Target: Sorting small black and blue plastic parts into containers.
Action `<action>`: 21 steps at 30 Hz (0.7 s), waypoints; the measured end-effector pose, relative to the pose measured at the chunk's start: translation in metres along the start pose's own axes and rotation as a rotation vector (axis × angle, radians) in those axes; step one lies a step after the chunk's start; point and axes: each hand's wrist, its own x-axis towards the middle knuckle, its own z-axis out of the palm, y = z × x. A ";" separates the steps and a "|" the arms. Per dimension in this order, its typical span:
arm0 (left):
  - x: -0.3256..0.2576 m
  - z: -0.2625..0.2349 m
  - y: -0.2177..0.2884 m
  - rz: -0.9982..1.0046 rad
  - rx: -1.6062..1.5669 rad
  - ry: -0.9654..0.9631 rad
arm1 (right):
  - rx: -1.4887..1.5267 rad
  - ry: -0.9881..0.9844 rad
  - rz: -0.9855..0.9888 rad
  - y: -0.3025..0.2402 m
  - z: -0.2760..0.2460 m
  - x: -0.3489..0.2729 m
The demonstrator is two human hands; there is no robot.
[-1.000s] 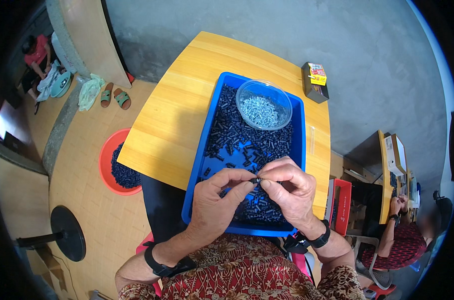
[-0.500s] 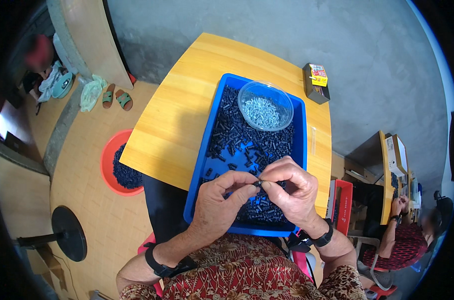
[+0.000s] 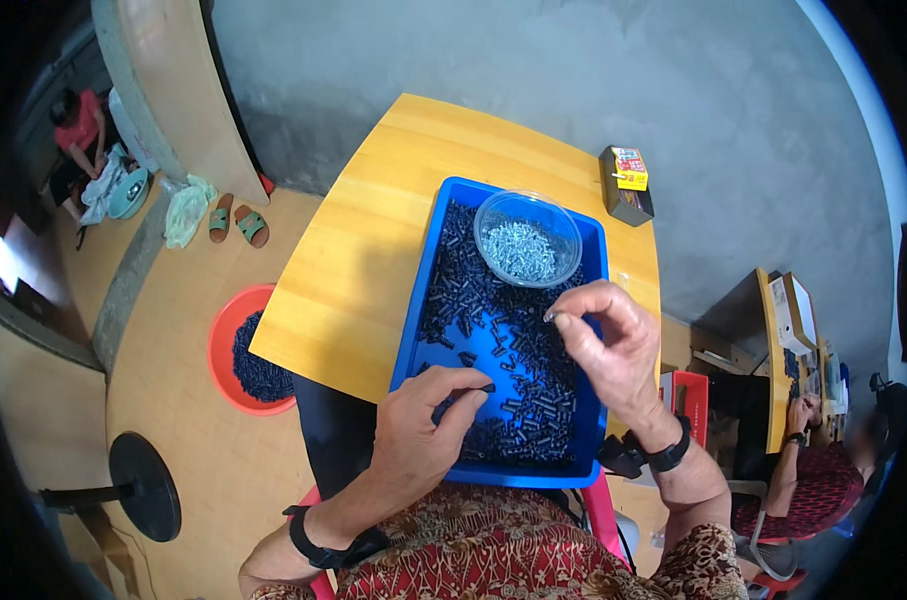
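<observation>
My left hand (image 3: 413,425) pinches a small black plastic tube-like piece (image 3: 488,388) between thumb and forefinger, above the near left part of a blue tray (image 3: 480,345). Higher and to the right, my right hand (image 3: 618,350) has its thumb and forefinger closed on a tiny shiny metal piece (image 3: 550,316), too small to identify. Many loose black plastic pieces (image 3: 538,405) cover much of the tray bottom. At the tray's far end, a clear round tub (image 3: 577,262) rests over the pieces, filled with small silvery metal parts (image 3: 518,250).
The tray stands on a yellow wooden table (image 3: 338,270). A dark box (image 3: 628,205) sits at its far right edge. On the floor to the left are a red basin (image 3: 221,345) of black pieces, sandals (image 3: 251,227) and a round black base (image 3: 143,485). Two other people sit farther off.
My hands, previously together over the tray, have separated. The right moved up and right toward the tub; the left drew back slightly left, holding the black piece. The view shifted slightly.
</observation>
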 end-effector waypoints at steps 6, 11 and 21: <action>0.003 -0.002 0.003 -0.115 -0.110 -0.012 | 0.111 -0.037 0.094 0.001 -0.008 0.025; 0.002 -0.006 0.000 -0.050 -0.043 0.029 | 0.041 -0.042 0.052 0.007 -0.008 0.043; 0.000 -0.017 0.004 -0.054 0.003 0.048 | 0.017 -0.216 0.071 0.006 -0.006 0.064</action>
